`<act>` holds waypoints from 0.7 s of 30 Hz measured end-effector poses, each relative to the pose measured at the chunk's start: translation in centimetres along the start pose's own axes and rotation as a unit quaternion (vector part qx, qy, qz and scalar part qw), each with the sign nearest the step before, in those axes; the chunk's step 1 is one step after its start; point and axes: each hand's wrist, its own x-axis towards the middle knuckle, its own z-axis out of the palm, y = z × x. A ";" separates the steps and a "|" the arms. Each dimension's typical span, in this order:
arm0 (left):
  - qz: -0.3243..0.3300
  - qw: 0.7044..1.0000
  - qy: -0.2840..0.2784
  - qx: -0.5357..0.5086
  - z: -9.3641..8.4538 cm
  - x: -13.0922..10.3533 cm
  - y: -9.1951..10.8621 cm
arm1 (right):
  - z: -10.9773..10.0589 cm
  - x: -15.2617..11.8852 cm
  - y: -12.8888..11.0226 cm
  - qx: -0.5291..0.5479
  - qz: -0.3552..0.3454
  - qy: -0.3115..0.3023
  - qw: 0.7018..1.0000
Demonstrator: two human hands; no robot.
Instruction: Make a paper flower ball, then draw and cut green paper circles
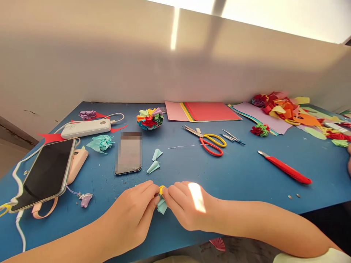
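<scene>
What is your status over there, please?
Left hand and right hand pinching small yellow-and-teal paper piece. Two folded teal pieces just beyond. Scissors and red-handled knife lying clear of both hands.

Both forearms reach in from the lower corners. Left hand (139,208) and right hand (185,204) nearly meet at center, backs up, fingers curled in pinch grips, fingertips close together. Right forearm bent, bright light patch on right hand's back.
</scene>
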 end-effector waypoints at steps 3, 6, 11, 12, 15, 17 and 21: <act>0.005 0.999 0.031 -0.002 -0.1 0.3 0.3 | 0.5 -0.2 -0.5 -0.056 -0.029 0.060 0.996; 0.036 0.996 0.068 0.046 0.0 0.4 0.1 | 0.8 -0.4 -0.5 -0.061 -0.039 0.086 0.994; 0.268 0.909 0.142 0.287 -0.3 0.4 -0.7 | 0.2 -0.3 0.8 0.176 0.071 -0.073 0.979; 0.309 0.885 0.141 0.317 -0.4 0.4 -0.9 | 0.1 -0.3 1.0 0.205 0.083 -0.084 0.972; 0.329 0.878 0.152 0.314 -0.5 0.5 -0.9 | 0.2 -0.7 1.1 0.175 0.045 -0.053 0.982; 0.269 0.912 0.184 0.251 -0.3 0.7 -0.8 | 0.7 -1.1 0.7 0.113 0.012 0.011 0.993; 0.196 0.944 0.199 0.175 0.1 0.8 -0.6 | 1.7 -1.7 0.1 0.073 0.007 0.083 0.994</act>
